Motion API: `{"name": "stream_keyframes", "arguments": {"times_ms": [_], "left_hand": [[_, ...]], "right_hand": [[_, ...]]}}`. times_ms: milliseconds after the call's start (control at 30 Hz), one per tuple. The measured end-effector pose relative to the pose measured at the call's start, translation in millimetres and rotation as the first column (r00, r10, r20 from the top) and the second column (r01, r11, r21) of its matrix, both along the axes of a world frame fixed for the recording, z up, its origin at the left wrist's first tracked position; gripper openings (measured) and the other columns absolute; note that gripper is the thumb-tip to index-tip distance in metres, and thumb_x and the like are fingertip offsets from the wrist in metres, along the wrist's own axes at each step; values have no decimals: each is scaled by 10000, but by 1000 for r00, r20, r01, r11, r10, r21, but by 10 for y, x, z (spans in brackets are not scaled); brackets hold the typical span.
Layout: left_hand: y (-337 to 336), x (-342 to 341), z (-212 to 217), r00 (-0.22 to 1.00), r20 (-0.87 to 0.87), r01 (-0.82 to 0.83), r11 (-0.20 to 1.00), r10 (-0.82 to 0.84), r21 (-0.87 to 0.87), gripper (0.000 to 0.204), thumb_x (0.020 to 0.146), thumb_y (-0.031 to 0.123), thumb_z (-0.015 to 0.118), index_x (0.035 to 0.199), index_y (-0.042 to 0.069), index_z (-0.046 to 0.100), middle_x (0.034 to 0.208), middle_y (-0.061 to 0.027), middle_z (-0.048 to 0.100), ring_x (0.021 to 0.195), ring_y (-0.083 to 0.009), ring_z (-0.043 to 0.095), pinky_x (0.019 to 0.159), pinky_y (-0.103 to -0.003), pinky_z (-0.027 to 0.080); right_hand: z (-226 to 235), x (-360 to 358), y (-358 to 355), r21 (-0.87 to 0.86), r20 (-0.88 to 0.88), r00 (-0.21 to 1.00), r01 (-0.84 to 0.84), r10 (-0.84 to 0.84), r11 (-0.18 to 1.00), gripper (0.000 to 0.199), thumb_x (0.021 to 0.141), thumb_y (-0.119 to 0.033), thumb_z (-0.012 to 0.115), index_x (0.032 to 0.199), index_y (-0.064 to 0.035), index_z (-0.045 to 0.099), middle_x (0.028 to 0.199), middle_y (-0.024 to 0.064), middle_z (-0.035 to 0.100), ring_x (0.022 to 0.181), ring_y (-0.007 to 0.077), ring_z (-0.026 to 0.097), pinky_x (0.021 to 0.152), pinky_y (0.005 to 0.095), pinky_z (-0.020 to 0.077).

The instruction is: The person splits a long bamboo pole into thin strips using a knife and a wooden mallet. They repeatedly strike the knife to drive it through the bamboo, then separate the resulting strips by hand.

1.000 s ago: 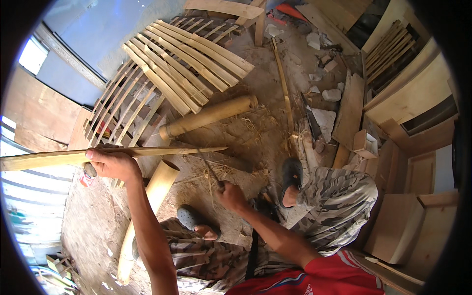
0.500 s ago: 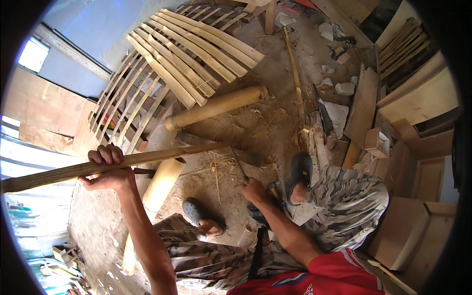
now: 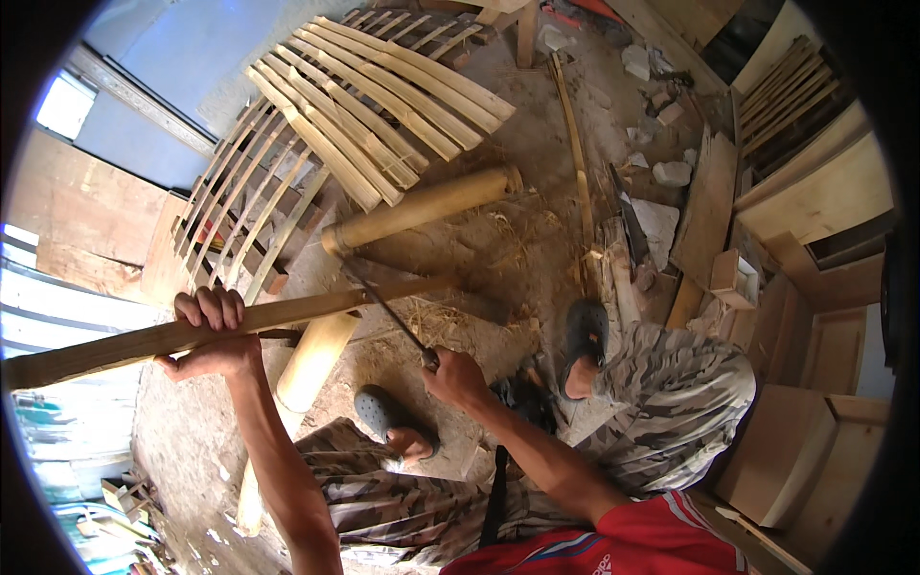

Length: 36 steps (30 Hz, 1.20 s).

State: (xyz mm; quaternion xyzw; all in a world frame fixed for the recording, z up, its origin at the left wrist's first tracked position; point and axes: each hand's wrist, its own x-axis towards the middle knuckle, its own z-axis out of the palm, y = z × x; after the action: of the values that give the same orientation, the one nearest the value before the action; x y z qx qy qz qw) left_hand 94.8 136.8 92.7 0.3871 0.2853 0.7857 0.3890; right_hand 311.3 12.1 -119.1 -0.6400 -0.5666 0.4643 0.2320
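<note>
1. Gripping the long bamboo strip (image 3: 192,333) near its middle, the left hand (image 3: 213,331) has its fingers curled fully around it, knuckles up.
2. The strip now slopes more than it did a second ago: its far end has lifted toward the thick bamboo log (image 3: 422,206), while its near end runs off past the left hand.
3. The right hand (image 3: 455,376) is closed around the handle of a long knife (image 3: 388,309), fingers wrapped tight; it has shifted away from the strip's tip and sits lower, just beside the dark sandal (image 3: 583,335).
4. The blade now lies across the strip, between the left hand and the log (whether the edge bites in or merely rests there I cannot tell).
5. Judging by this, the strip has been turned and re-presented to the blade, so a fresh shaving or splitting stroke looks set up.
6. Beyond the log lies a fan of split slats (image 3: 383,105).
</note>
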Motion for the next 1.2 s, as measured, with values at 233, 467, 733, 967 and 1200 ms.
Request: {"name": "stream_keyframes", "arguments": {"times_ms": [233,467,733,967,1200], "left_hand": [[-51,103,1,996,-27,86,996,-86,29,721,726,860,373,676,144,297,520,15,255,416,-105,225,375,-251,213],[-30,-13,-49,997,-16,77,997,-76,29,730,721,866,376,678,140,307,517,15,255,412,-108,226,372,-259,218],[-67,-30,-78,999,12,50,999,-50,14,720,734,857,345,688,139,312,519,10,255,411,-113,218,374,-264,225],[-51,62,-74,990,-2,137,989,-138,59,722,739,863,324,684,143,311,515,7,260,408,-113,216,375,-264,215],[-57,80,-56,989,-25,150,987,-148,56,746,730,887,329,692,142,317,518,3,278,404,-113,224,382,-262,218]], "right_hand": [[-176,-36,-45,77,-32,995,97,-95,992,266,818,-297,629,930,-58,665,737,202,670,719,384,673,652,474,544],[325,-218,-105,240,26,999,-33,28,970,262,814,-301,666,852,-43,636,712,191,657,670,388,658,624,479,525],[-148,-47,-49,99,42,995,81,-86,992,247,823,-281,642,842,-34,636,723,195,661,696,396,661,630,490,525],[-649,159,-69,-13,91,989,114,-113,993,317,834,-303,629,958,-15,674,768,226,674,753,399,675,680,486,540],[227,-126,-94,106,-14,1000,16,-14,994,300,826,-294,647,956,-24,658,764,205,679,751,391,676,674,481,543]]}}
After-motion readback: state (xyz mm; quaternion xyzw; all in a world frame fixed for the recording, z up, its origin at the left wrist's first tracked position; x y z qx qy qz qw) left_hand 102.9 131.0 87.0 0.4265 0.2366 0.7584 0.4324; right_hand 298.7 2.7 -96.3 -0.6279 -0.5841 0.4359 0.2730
